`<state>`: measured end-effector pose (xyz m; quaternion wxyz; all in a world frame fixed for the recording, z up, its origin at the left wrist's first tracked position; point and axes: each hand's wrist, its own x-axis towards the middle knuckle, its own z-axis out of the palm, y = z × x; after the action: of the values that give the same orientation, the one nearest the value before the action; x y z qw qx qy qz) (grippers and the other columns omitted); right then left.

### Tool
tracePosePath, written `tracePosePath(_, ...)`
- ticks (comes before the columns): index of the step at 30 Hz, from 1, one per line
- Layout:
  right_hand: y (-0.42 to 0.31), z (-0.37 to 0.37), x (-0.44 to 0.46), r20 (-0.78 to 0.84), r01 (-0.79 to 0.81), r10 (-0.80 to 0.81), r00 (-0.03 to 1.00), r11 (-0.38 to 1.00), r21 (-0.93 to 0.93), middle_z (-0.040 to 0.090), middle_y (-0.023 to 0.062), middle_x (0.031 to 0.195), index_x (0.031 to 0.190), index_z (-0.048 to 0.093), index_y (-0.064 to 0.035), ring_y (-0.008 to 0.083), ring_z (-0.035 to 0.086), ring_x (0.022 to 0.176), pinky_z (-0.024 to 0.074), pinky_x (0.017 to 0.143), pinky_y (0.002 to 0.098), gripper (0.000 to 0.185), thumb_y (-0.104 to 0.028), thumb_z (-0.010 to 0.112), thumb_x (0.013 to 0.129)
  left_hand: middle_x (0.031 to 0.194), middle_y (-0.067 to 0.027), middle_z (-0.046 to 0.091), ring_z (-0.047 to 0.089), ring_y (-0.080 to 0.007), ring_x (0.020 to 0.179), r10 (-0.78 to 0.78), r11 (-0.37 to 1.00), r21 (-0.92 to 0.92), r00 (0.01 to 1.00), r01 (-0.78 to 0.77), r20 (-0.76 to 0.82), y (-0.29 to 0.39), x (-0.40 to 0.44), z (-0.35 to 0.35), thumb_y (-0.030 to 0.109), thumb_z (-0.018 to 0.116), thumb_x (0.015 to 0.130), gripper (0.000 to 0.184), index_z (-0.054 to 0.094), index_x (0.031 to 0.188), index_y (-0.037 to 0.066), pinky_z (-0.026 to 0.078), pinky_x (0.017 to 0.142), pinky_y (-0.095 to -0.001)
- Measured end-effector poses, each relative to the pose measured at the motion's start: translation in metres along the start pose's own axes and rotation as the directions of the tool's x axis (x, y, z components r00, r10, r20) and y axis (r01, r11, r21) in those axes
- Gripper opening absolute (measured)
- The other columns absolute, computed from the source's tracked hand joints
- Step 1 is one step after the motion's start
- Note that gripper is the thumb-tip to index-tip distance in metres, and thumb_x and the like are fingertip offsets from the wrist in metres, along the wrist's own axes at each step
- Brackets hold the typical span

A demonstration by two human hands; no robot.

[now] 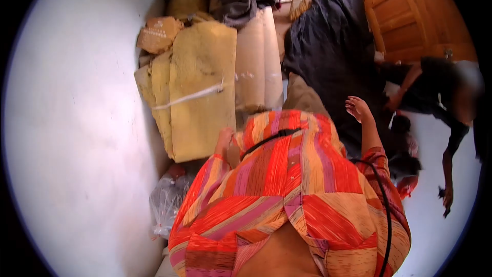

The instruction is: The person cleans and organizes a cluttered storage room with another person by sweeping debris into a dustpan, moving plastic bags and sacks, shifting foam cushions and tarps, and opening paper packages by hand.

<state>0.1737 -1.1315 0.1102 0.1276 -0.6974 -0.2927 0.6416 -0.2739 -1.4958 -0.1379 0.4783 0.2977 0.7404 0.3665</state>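
My right hand is raised over the dark cloth, its fingers apart and nothing in them. At my other side, my left hand hangs beside the lower right edge of the folded yellow foam; its fingers are too unclear to tell whether they hold anything. A white strip lies across the foam. Right of the foam stand pale brown rolls. The patterned red and orange garment covers my body, with a black cable running over it.
Another person in dark clothes bends at the right, near a wooden door. A brown package lies beside the white wall. A clear plastic bag sits low on the left; a broom stands at the back.
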Motion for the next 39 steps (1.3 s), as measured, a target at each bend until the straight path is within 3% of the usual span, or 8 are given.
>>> tracePosePath(1,-0.032,-0.001,0.021,0.006,0.026,-0.026,1.0,1.0,-0.016,0.056,0.004,0.091,0.113,0.047,-0.0075,0.0136,0.055,0.075,0.0467,0.067,0.0283,0.029,-0.015,0.047,0.085,0.061,-0.0008,0.049,0.049,-0.0128,0.057,0.463,0.764,0.424,0.871,-0.485,0.162,0.0,0.021,0.002,0.021,0.045,0.081,0.017,0.052,0.072,0.009,0.039,0.049,-0.0277)
tracePosePath(3,-0.105,0.002,0.059,0.008,0.078,-0.078,0.997,0.995,-0.062,0.056,0.0029,0.092,0.117,0.045,-0.0097,0.0129,0.055,0.075,0.0466,0.069,0.0291,0.033,-0.015,0.049,0.084,0.06,-0.0012,0.048,0.048,-0.013,0.056,-0.193,0.904,-0.366,0.975,0.219,0.107,0.059,0.044,0.027,0.023,0.044,0.082,0.021,0.052,0.07,0.008,0.038,0.049,-0.0284)
tracePosePath(7,-0.255,0.026,0.175,-0.076,0.165,-0.18,0.981,0.971,-0.174,0.056,0.0041,0.087,0.121,0.042,-0.0069,0.0125,0.055,0.069,0.0483,0.065,0.0277,0.042,-0.012,0.055,0.081,0.059,-0.0009,0.049,0.046,-0.0121,0.049,-0.552,0.607,-0.654,0.832,0.452,0.063,0.172,0.094,0.068,0.021,0.046,0.081,0.018,0.051,0.069,0.009,0.037,0.044,-0.027)
tracePosePath(14,-0.439,0.11,0.432,-0.013,0.445,-0.479,0.878,0.826,-0.347,0.055,0.008,0.078,0.111,0.047,-0.0003,0.0142,0.053,0.06,0.0437,0.052,0.0266,0.047,-0.022,0.063,0.073,0.084,-0.0087,0.063,0.058,-0.0148,0.071,-0.556,0.827,0.053,0.828,0.56,-0.08,0.272,0.124,0.126,0.022,0.049,0.082,0.033,0.056,0.103,-0.002,0.045,0.065,-0.0262)
tracePosePath(18,-0.492,0.172,0.566,0.004,0.563,-0.709,0.705,0.557,-0.611,0.058,0.0141,0.096,0.11,0.046,0.0029,0.0231,0.055,0.09,0.0434,0.079,0.0317,0.059,-0.032,0.069,0.068,0.079,-0.0124,0.063,0.059,-0.019,0.075,-0.777,0.603,-0.486,0.605,0.633,-0.177,0.215,0.093,0.152,0.027,0.048,0.081,0.033,0.059,0.099,0.001,0.045,0.069,-0.0304)
tracePosePath(24,-0.546,0.235,0.759,0.03,0.644,-0.968,0.247,0.141,-0.752,0.059,0.0184,0.085,0.102,0.047,0.0016,0.0331,0.058,0.08,0.0458,0.072,0.0395,0.062,-0.038,0.074,0.062,0.081,-0.0125,0.063,0.06,-0.0202,0.077,-0.747,0.573,-0.062,0.491,0.817,-0.448,0.235,0.081,0.2,0.026,0.05,0.081,0.029,0.062,0.096,0.005,0.046,0.072,-0.0317)
tracePosePath(29,-0.595,0.259,0.958,0.282,0.571,-0.858,0.429,0.016,-0.821,0.054,0.0202,0.099,0.114,0.039,0.0016,0.0346,0.054,0.09,0.0432,0.081,0.0411,0.07,-0.043,0.066,0.068,0.088,-0.0155,0.062,0.059,-0.0281,0.082,-0.814,0.496,-0.103,0.42,0.862,-0.402,0.229,0.076,0.231,0.029,0.044,0.083,0.029,0.063,0.092,0.008,0.045,0.075,-0.0373)
tracePosePath(39,-0.629,0.334,1.011,0.381,0.72,-0.612,0.693,0.568,-0.399,0.052,0.0181,0.105,0.123,0.037,0.0037,0.0285,0.051,0.098,0.0397,0.087,0.0349,0.071,-0.034,0.067,0.071,0.086,-0.0114,0.064,0.062,-0.0145,0.073,-0.931,0.309,-0.418,0.181,0.855,-0.317,0.241,0.09,0.261,0.018,0.047,0.081,0.029,0.059,0.101,0.0,0.048,0.069,-0.0265)
